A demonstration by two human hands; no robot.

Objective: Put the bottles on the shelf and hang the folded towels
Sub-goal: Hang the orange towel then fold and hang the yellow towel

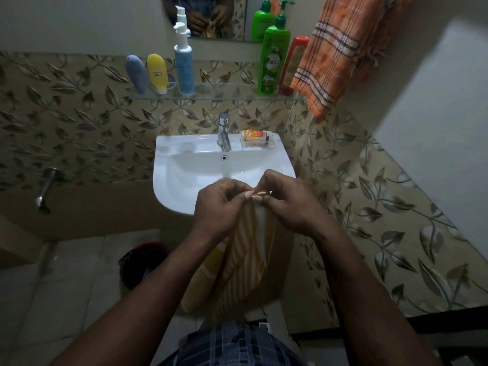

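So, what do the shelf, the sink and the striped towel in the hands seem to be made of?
The shelf looks like clear glass: the leaf tiles show through it. The sink is probably glazed ceramic, white and glossy, with soft reflections. The yellow-striped towel seems woven cloth, perhaps cotton: matte, hanging in soft folds.

The striped towel [248, 249] shows yellow and white bands. The hanging towel [332, 62] is orange, crossed by dark brown and white lines in a check. The green bottle [273, 59] is bright green with a darker green pump. Next to it stands the red bottle [293, 64]. The pump bottle [184, 67] is white above and light blue below. The yellow tube [157, 72] has a white cap, and the other tube [137, 73] is grey-blue. The sink [184, 165] is white. The wall tiles [79, 101] are beige with a leaf-and-vine pattern.
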